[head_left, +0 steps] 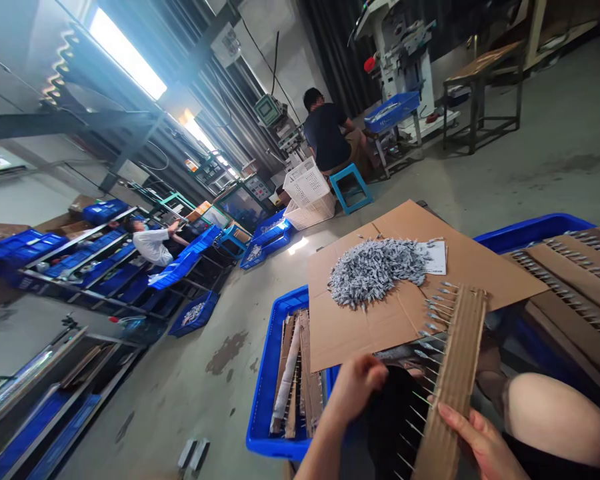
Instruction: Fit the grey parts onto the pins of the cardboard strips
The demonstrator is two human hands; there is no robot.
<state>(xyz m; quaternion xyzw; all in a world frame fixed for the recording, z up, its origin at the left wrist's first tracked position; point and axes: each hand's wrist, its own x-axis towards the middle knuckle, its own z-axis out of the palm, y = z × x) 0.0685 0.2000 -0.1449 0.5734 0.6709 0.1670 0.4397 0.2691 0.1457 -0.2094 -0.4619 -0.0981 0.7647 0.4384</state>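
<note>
My right hand grips a long strip of corrugated cardboard, thumb on its face. Thin pins stick out along the strip's left edge. Those at the far end carry small grey parts; the nearer ones look bare. Left of the strip, my left hand is closed, with its fingers curled together. Whatever it may hold is hidden. Beyond both hands, a heap of small grey pointed parts lies on a flat cardboard sheet. A piece of white paper is partly under the heap.
A blue crate with cardboard strips stands left of my knees. Loaded strips lie over another blue crate at right. Two people sit at machines farther off, one by a blue stool. Shelves with blue bins stand left.
</note>
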